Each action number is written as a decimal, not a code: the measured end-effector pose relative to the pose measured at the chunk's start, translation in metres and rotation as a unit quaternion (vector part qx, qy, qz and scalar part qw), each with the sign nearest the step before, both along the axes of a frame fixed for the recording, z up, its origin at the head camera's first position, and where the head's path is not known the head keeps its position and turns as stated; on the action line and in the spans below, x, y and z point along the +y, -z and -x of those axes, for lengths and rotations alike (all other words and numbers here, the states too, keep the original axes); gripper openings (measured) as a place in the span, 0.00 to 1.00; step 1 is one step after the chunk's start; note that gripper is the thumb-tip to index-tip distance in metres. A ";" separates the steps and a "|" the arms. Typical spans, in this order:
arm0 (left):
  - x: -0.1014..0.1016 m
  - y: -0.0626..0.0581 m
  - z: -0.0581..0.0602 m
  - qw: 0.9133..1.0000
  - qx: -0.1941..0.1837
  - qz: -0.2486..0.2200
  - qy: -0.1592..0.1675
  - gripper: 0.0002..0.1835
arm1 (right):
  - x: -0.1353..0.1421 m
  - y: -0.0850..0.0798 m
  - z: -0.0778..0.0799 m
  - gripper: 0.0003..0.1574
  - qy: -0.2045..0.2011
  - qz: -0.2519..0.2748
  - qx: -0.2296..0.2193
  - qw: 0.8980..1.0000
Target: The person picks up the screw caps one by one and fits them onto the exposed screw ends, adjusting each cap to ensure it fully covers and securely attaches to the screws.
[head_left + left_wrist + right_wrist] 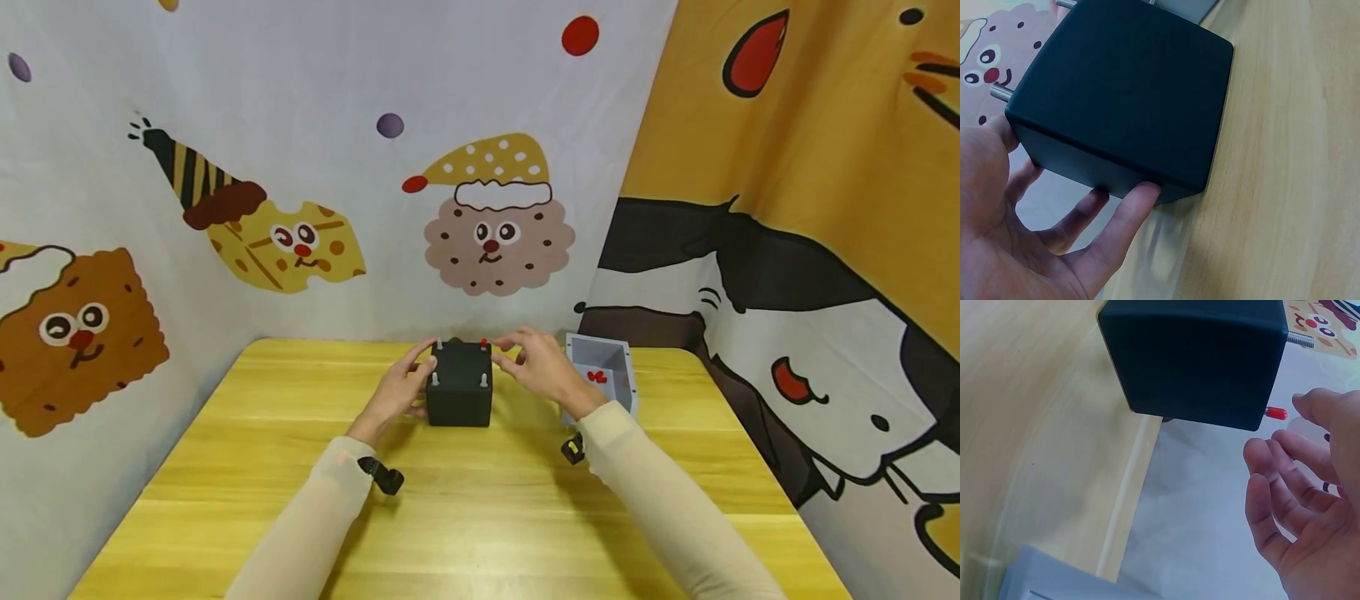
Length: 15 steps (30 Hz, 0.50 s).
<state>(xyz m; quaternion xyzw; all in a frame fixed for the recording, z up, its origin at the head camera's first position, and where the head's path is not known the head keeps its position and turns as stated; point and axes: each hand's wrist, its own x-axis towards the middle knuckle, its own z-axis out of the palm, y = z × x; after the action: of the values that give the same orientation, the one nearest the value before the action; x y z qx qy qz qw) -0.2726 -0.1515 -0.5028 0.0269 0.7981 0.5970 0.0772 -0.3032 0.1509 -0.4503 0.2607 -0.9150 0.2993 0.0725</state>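
Observation:
A black box stands on the table with metal threaded studs upright near its top corners. The far right stud wears a red cap, also seen in the right wrist view. My left hand rests its fingertips against the box's left side, thumb near the top edge. My right hand hovers just right of the capped stud, fingers bent and apart from the cap, with nothing between thumb and fingers. The other studs in the head view are bare metal.
Right of the box, a grey open bin holds several red caps; my right forearm passes in front of part of it. The wooden table ends at a printed curtain behind.

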 end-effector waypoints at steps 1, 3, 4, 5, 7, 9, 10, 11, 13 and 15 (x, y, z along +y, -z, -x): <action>0.000 0.000 0.000 1.000 0.001 0.002 0.000 0.32 | 0.001 0.000 -0.001 0.20 -0.001 0.000 0.000 1.000; -0.001 0.000 0.000 1.000 0.002 0.006 0.001 0.32 | 0.003 0.000 -0.003 0.20 -0.001 -0.003 0.003 1.000; -0.001 0.000 0.000 1.000 0.003 0.008 0.001 0.32 | 0.004 0.000 -0.003 0.20 0.000 -0.005 0.005 1.000; -0.001 0.000 0.001 1.000 0.004 0.008 0.002 0.32 | 0.005 0.000 -0.004 0.20 -0.001 -0.006 0.007 1.000; -0.001 0.000 0.001 1.000 0.005 0.009 0.002 0.32 | 0.007 0.000 -0.005 0.21 -0.003 -0.010 0.013 1.000; -0.001 0.001 0.002 1.000 0.005 0.007 0.002 0.32 | 0.010 0.000 -0.006 0.20 -0.003 -0.014 0.021 1.000; -0.001 0.001 0.002 1.000 0.004 0.006 0.001 0.32 | 0.011 0.000 -0.007 0.20 -0.003 -0.016 0.026 1.000; -0.001 0.001 0.002 1.000 0.003 0.004 0.000 0.31 | 0.013 0.000 -0.008 0.20 -0.003 -0.019 0.032 0.999; -0.001 0.002 0.003 1.000 0.002 0.002 0.000 0.31 | 0.016 0.000 -0.010 0.19 -0.001 -0.023 0.042 0.999; -0.001 0.002 0.003 1.000 -0.001 0.000 -0.001 0.30 | 0.019 0.001 -0.012 0.19 -0.002 -0.024 0.047 0.999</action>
<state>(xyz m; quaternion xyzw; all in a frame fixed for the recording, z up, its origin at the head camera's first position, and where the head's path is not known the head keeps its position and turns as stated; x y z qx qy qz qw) -0.2758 -0.1523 -0.5047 0.0253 0.7983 0.5968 0.0768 -0.2911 0.1698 -0.4508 0.2779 -0.9171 0.2646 0.1085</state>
